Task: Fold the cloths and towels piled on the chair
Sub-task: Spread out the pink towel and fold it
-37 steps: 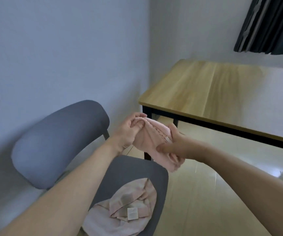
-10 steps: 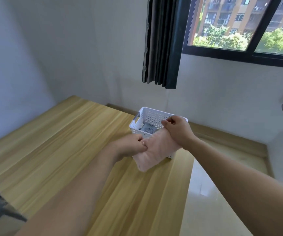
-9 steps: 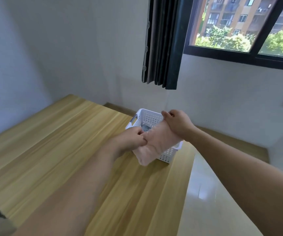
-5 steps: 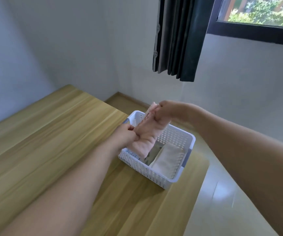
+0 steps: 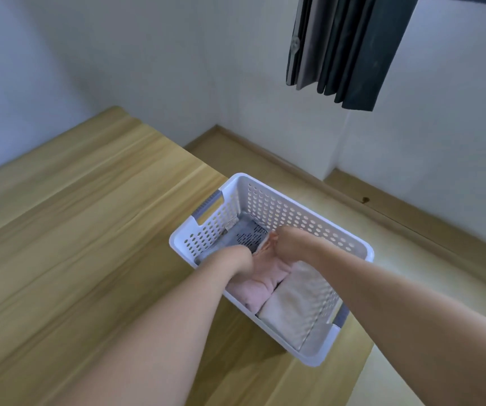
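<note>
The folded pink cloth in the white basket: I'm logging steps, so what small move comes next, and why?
Probably let go: both the left hand and right hand have the folded pink cloth down inside the white perforated plastic basket, beside a cream folded towel.

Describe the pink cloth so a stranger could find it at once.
On the light wooden table stands a white perforated plastic basket. Inside, the folded pink cloth lies between a grey printed cloth and a cream folded towel; it alone is pink.

White walls (image 5: 148, 68), wooden table (image 5: 75, 230), dark curtain (image 5: 344, 48)
</note>
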Available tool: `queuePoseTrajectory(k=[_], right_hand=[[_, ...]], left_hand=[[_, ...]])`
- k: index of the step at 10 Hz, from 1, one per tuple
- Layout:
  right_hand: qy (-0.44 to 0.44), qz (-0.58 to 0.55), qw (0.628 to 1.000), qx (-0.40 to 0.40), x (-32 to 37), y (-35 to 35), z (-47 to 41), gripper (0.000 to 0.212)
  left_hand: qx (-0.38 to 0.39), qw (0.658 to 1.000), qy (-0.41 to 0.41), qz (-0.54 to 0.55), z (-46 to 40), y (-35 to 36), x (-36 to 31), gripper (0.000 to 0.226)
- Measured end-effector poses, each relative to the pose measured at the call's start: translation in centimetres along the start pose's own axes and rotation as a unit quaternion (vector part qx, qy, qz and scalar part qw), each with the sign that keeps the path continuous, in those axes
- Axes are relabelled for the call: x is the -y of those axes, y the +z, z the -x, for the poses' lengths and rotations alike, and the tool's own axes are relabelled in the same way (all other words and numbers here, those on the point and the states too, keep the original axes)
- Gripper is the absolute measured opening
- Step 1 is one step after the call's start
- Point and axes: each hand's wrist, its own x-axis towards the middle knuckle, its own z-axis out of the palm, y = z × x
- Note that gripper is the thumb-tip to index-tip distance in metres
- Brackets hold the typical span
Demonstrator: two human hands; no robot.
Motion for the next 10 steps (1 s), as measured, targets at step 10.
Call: queuePoseTrajectory(k=[10], right_hand=[[0.021, -0.158, 0.888, -0.430, 14.5, 7.4, 21.2, 0.046]], left_hand=[[-0.489, 0.853, 0.184, -0.018, 22.4, 5.3, 14.6, 0.039]])
